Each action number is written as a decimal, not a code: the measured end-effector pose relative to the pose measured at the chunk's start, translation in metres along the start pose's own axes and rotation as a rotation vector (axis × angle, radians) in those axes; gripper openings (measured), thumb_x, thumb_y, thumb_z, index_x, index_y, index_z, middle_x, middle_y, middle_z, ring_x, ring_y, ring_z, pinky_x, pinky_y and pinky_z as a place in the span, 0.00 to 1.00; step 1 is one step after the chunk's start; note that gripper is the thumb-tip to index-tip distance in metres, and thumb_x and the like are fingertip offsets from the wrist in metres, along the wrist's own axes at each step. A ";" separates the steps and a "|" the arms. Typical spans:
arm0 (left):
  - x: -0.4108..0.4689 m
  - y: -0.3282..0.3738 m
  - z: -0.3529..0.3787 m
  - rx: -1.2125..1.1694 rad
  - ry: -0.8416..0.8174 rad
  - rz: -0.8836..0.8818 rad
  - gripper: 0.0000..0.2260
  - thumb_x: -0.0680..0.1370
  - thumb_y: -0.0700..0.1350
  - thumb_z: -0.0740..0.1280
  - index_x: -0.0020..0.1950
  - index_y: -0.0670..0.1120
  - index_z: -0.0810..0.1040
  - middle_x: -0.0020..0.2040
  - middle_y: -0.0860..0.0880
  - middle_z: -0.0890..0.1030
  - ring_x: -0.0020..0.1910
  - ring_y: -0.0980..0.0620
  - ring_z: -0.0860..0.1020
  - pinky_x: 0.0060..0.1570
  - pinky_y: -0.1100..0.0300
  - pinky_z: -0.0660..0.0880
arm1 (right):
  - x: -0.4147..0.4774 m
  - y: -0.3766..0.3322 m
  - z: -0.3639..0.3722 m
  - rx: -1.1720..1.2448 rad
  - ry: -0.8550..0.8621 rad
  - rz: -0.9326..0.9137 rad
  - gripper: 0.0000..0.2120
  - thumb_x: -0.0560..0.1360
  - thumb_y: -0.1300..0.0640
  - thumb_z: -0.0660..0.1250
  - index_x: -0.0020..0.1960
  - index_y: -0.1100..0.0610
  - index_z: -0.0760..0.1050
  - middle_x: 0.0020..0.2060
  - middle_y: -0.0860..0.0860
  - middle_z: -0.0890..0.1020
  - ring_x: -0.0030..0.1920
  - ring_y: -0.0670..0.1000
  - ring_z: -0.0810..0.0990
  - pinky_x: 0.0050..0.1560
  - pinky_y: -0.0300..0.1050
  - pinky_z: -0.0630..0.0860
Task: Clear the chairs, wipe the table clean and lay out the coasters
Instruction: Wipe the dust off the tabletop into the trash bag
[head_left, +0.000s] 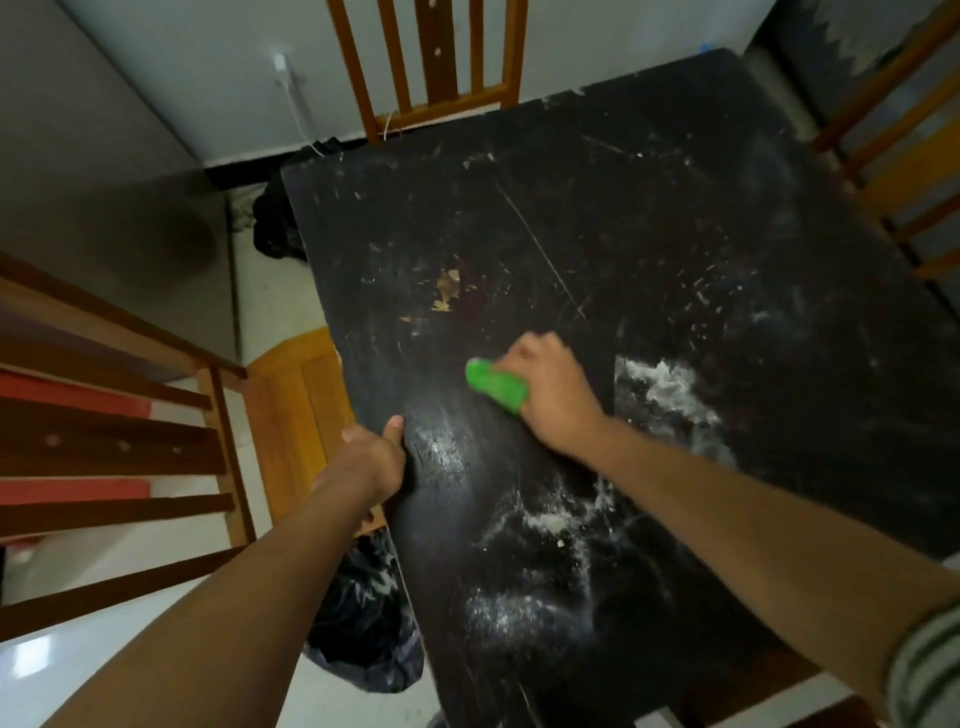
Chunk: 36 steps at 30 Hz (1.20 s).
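A black table fills the middle of the view, scratched and smeared with white powder near its right side and more of it at the near end. My right hand presses a green sponge flat on the tabletop, left of the powder patch. My left hand grips the table's left edge, thumb on top. A worn brown spot shows in the table's centre.
Wooden chairs stand at the far end, at the right and at the left. A black plastic bag sits on the floor below the table's left edge. A dark bundle lies by the wall.
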<state>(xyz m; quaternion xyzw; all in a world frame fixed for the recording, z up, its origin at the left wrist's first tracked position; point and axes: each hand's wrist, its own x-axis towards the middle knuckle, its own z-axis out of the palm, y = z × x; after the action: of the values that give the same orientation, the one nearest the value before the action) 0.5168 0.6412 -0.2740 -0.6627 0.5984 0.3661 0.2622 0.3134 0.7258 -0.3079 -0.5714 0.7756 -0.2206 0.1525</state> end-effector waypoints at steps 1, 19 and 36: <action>-0.002 0.001 -0.005 0.059 -0.026 0.030 0.33 0.81 0.63 0.44 0.79 0.43 0.50 0.71 0.35 0.68 0.48 0.35 0.80 0.42 0.49 0.80 | -0.032 -0.011 0.003 0.056 -0.047 -0.030 0.10 0.74 0.52 0.71 0.55 0.50 0.82 0.45 0.50 0.78 0.45 0.49 0.69 0.45 0.46 0.69; -0.007 0.107 0.013 0.724 0.074 0.292 0.64 0.65 0.66 0.74 0.76 0.36 0.32 0.75 0.30 0.34 0.74 0.25 0.40 0.72 0.35 0.53 | 0.075 0.168 -0.117 -0.013 0.193 0.559 0.16 0.72 0.60 0.66 0.58 0.52 0.81 0.53 0.58 0.82 0.57 0.60 0.78 0.57 0.48 0.74; -0.009 0.107 0.013 0.761 0.057 0.274 0.62 0.66 0.67 0.72 0.76 0.36 0.32 0.74 0.29 0.33 0.74 0.25 0.40 0.73 0.36 0.53 | -0.083 0.069 -0.095 0.209 0.019 0.240 0.12 0.71 0.63 0.72 0.54 0.56 0.82 0.48 0.53 0.80 0.49 0.53 0.75 0.50 0.48 0.71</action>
<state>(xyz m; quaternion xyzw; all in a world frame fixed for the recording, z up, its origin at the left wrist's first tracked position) 0.4086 0.6411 -0.2645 -0.4421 0.7811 0.1314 0.4209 0.2358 0.8383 -0.2633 -0.4535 0.8126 -0.2855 0.2291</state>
